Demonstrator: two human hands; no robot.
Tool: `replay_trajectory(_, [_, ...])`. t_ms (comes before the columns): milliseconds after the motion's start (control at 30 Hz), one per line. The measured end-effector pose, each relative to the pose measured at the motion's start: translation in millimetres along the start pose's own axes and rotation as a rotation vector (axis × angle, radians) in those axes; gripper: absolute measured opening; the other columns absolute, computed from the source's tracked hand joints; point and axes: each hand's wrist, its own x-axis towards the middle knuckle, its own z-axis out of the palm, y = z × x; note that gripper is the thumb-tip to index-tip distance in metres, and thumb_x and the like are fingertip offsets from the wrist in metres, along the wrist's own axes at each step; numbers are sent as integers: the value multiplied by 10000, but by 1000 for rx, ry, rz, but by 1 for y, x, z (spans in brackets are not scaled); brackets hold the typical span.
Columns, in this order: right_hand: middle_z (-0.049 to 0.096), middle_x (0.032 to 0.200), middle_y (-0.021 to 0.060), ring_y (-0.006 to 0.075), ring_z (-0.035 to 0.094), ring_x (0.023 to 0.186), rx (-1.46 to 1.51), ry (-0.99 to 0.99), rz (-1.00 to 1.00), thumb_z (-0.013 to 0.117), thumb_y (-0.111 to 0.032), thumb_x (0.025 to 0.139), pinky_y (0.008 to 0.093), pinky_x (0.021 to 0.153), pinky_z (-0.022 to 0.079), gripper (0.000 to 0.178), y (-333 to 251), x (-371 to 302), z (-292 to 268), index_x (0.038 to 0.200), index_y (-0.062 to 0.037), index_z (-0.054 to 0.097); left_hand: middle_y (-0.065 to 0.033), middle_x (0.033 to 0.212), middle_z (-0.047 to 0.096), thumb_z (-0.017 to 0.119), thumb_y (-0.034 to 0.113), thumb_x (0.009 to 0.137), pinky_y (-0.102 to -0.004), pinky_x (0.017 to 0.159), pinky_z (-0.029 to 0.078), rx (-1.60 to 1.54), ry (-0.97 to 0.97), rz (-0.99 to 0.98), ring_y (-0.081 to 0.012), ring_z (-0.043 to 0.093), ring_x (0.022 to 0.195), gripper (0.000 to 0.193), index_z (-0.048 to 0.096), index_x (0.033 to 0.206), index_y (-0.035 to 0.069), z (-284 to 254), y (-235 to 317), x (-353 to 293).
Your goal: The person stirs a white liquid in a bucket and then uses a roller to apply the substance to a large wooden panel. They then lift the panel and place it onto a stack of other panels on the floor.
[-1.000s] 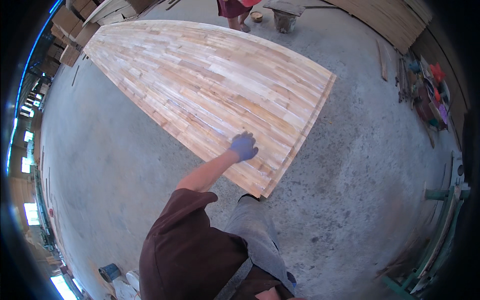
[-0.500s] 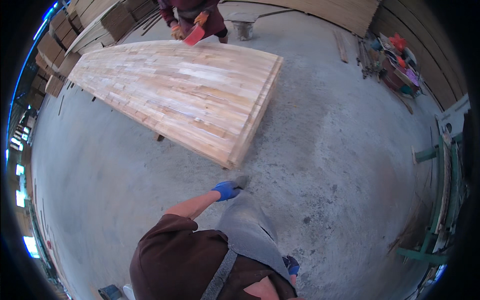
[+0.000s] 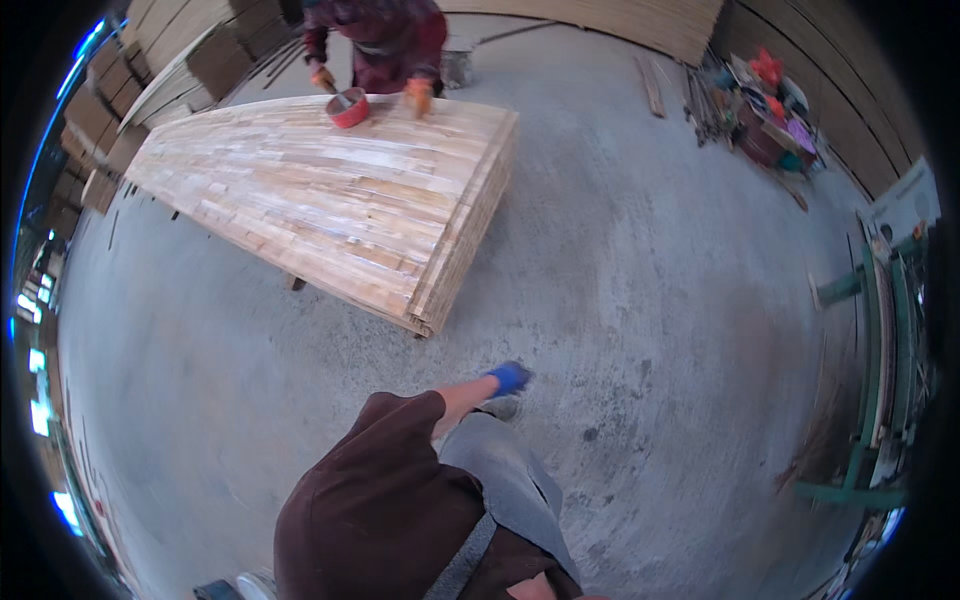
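My left hand, in a blue glove with a dark palm side, swings out in front of my grey apron above the concrete floor. Its fingers are smeared by motion, so their pose is unclear. The hand is apart from the stack of jointed wood panels, whose near corner lies ahead and to the left. My right hand is out of sight. Across the stack stands a co-worker in orange gloves. A red bowl is at one of their hands, with a flat tool in it; their other hand is over the panels.
Concrete floor surrounds the stack. At the far right sits a heap of containers and scraps beside loose sticks. A green metal frame stands along the right. More wood stacks rise at the back left, and a bucket stands behind the co-worker.
My left hand has swung forward and right, and my right hand has left the view. The view has shifted. The co-worker's red bowl, tilted before, is now upright over the panels.
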Motion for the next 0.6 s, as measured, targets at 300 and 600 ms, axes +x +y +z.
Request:
replay_trajectory(300, [668,1032,178,371,651,849,-75,-127,23,543,-344,880,525,709,524,321,-43,55,-145,1092,-108,598,-112,952,655,543,379,901,-355,721,500,567,-92,770,-195,609,796,415,625,1026,-8,221,18,-45])
replay_trajectory(600, [689,933,148,343,655,747,134,-85,-101,558,-325,861,498,677,532,254,-159,66,-288,999,-121,622,-99,805,671,540,373,916,-429,545,491,-55,443,-366,-232,640,635,303,635,908,85,194,-212,-156])
